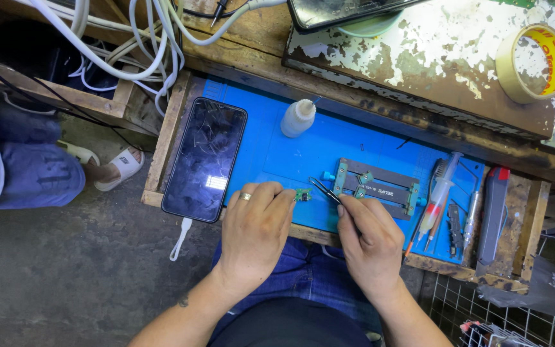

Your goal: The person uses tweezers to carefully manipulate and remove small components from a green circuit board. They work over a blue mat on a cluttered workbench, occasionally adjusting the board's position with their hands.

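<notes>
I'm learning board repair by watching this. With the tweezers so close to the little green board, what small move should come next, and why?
Probably ease the tweezers in the right hand leftward onto the small green board. Their tips sit just right of it, seemingly not yet touching, while the left hand pins the board on the blue mat with its fingertips, so it looks steadied.

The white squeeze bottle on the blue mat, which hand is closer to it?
Left. The left hand lies below the white bottle, slightly left; the right hand, holding tweezers, sits lower and farther right.
</notes>
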